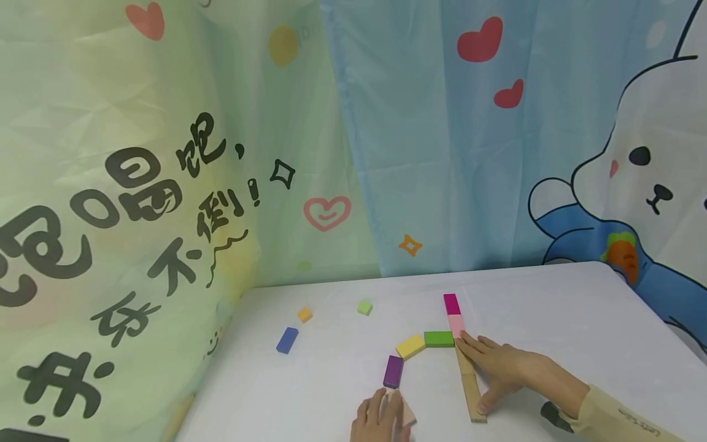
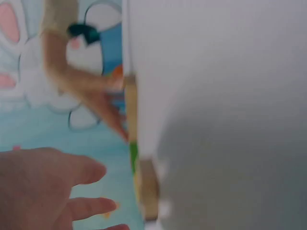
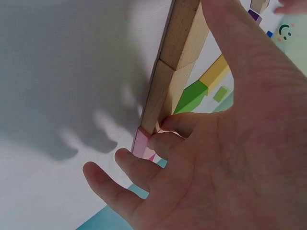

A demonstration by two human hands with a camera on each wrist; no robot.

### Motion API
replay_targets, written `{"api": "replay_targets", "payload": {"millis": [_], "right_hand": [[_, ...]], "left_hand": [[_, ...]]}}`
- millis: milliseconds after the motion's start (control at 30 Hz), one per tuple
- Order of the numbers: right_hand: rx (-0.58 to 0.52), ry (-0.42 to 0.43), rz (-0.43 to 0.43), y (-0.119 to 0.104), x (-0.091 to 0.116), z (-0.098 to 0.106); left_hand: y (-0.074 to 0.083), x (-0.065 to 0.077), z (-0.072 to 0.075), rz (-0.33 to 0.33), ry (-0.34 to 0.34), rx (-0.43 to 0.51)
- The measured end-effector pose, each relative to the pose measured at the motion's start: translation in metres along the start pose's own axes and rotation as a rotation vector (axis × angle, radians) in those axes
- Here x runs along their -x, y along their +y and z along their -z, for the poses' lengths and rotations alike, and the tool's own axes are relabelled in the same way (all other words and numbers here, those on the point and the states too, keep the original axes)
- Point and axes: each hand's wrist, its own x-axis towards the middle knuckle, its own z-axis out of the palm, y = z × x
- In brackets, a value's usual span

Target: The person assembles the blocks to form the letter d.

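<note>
Wooden blocks lie flat on the white table (image 1: 552,307), and we see them forming two joined lines. One straight line runs from a magenta block (image 1: 451,303) through a pink block (image 1: 455,324) into two plain wood blocks (image 1: 471,387); a curved branch runs from a green block (image 1: 439,338) through a yellow block (image 1: 410,346) to a purple block (image 1: 393,371). Our right hand (image 1: 499,365) rests spread along the straight line, fingertips at the pink block and thumb against the wood blocks, pressing them into alignment rather than gripping. Our left hand (image 1: 381,420) sits at the lower end of the curve with fingers touching another plain wood block (image 1: 405,414); we cannot tell whether it pinches this block or only rests on it. We judge the layout to be partly done: seven blocks are placed and the eighth is being added. Three loose pieces remain well apart to the left: a blue block (image 1: 287,339), an orange block (image 1: 304,314) and a light green block (image 1: 364,307). A printed curtain (image 1: 166,184) hangs close behind. Nothing obstructs the loose pieces.
</note>
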Motion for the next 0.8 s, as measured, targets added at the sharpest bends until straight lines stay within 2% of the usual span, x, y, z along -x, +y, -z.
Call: {"api": "replay_targets", "payload": {"millis": [67, 133, 200, 267, 367, 433, 500, 567, 700, 800], "right_hand": [[0.002, 0.001, 0.003, 0.001, 0.000, 0.000], [0.007, 0.001, 0.003, 0.002, 0.000, 0.001], [0.009, 0.003, 0.001, 0.003, 0.000, 0.001], [0.012, 0.004, 0.001, 0.003, 0.000, 0.002], [0.005, 0.000, 0.003, 0.003, 0.000, 0.002], [0.005, -0.003, 0.004, 0.003, -0.001, 0.001], [0.007, -0.008, 0.003, 0.002, -0.001, 0.001], [0.014, -0.009, 0.000, 0.003, -0.002, 0.000], [0.017, -0.010, -0.007, 0.002, 0.000, 0.001], [0.016, -0.009, -0.011, 0.003, 0.001, 0.002]], "left_hand": [[-0.014, -0.014, 0.018, 0.091, -0.054, 0.150], [-0.038, -0.029, 0.031, 0.172, -0.063, 0.232], [-0.068, -0.044, 0.038, 0.241, -0.066, 0.208], [-0.100, -0.058, 0.038, 0.316, -0.067, 0.138], [-0.143, -0.073, 0.028, 0.383, -0.061, 0.029], [-0.162, -0.079, 0.019, 0.402, -0.072, 0.001], [-0.171, -0.082, 0.012, 0.403, -0.070, -0.022], [-0.172, -0.084, 0.007, 0.400, -0.078, -0.048], [-0.162, -0.085, 0.006, 0.388, -0.112, -0.101], [-0.149, -0.081, 0.011, 0.353, -0.169, -0.076]]}}
